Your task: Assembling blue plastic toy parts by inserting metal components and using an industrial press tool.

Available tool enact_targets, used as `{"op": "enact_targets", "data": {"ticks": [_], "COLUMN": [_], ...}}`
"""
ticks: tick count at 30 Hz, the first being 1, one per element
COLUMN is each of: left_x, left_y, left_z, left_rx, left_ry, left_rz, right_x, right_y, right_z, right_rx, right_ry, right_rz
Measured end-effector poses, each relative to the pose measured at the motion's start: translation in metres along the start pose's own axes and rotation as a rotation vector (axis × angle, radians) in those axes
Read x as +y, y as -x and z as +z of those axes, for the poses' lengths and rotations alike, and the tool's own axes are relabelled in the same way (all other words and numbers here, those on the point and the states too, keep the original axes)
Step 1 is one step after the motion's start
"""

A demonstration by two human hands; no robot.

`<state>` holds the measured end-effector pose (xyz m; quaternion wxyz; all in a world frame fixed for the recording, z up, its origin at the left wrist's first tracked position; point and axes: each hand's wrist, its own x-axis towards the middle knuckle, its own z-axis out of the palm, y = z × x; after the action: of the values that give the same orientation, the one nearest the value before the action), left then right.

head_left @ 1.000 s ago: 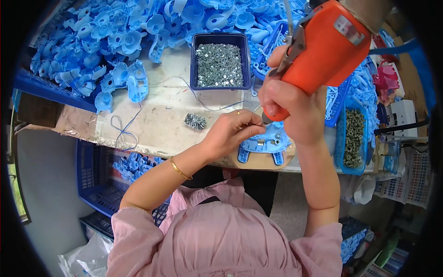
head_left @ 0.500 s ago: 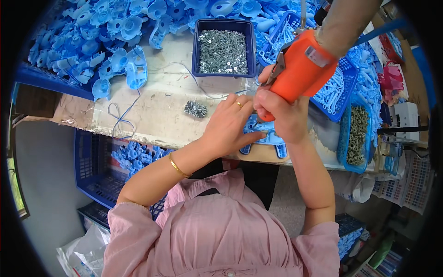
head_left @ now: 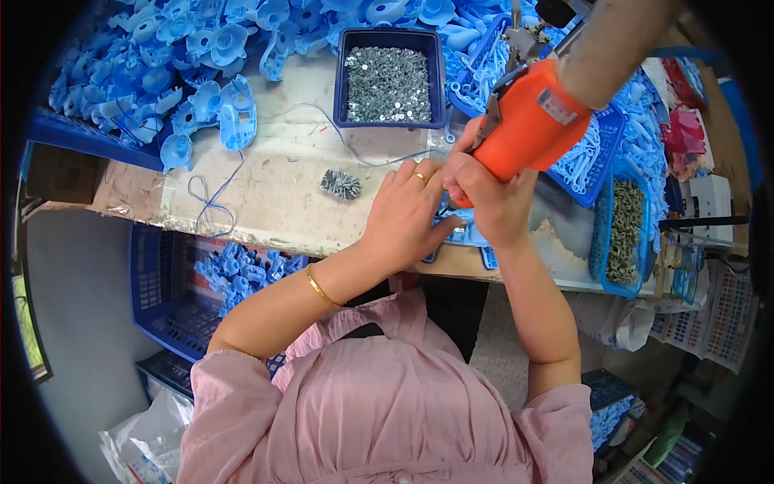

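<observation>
My right hand (head_left: 492, 189) is closed around the lower end of an orange power screwdriver (head_left: 528, 121), which slants down to the left. Under its tip, near the front edge of the table, lies a light-blue plastic part (head_left: 466, 234), mostly covered by both hands. My left hand (head_left: 407, 210) rests on the left side of this part, thumb stretched along it and fingers reaching beside the tool's tip. Whatever sits under the tip is hidden. A small clump of screws (head_left: 341, 185) lies on the table left of my left hand.
A dark-blue tray (head_left: 390, 124) of metal screws stands behind my hands. Blue plastic parts (head_left: 226, 44) are heaped at the back left. On the right are a basket (head_left: 592, 198) of light-blue pieces and a blue tray (head_left: 603, 282) of screws. A blue crate (head_left: 149, 294) stands below the table.
My left hand has shifted slightly right over the blue plastic part, covering more of it. The screwdriver's upper body sits a little lower. My right hand keeps its grip.
</observation>
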<state>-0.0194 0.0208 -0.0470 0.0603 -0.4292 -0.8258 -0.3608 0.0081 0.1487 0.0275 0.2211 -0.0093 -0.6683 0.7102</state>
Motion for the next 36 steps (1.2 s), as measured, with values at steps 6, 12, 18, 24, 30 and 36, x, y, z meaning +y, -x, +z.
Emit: {"op": "enact_targets", "data": {"ticks": [6,12,18,24,30,36], "left_x": [-0.001,0.008,0.030,0.027,0.029,0.030], "left_y": [0.002,0.014,0.010,0.008,0.004,0.002], "left_z": [-0.010,-0.036,-0.022,-0.014,-0.001,0.004], "left_rx": [0.033,0.001,-0.098,-0.126,-0.186,-0.143], "left_ry": [0.117,0.135,0.127,0.058,0.027,-0.050], "left_rz": [0.020,0.071,0.262,0.301,0.359,0.382], "right_x": [-0.037,-0.140,-0.163,-0.167,-0.141,-0.120], "right_y": [-0.011,-0.038,-0.146,-0.114,-0.058,-0.035], "right_z": [0.002,-0.053,-0.038,-0.023,-0.042,-0.046], "right_rx": [-0.298,0.197,-0.337,-0.191,-0.032,0.060], "right_ry": [0.100,0.873,0.367,0.318,0.075,-0.012], "right_rz": [-0.021,-0.678,-0.422,-0.260,-0.212,-0.158]}}
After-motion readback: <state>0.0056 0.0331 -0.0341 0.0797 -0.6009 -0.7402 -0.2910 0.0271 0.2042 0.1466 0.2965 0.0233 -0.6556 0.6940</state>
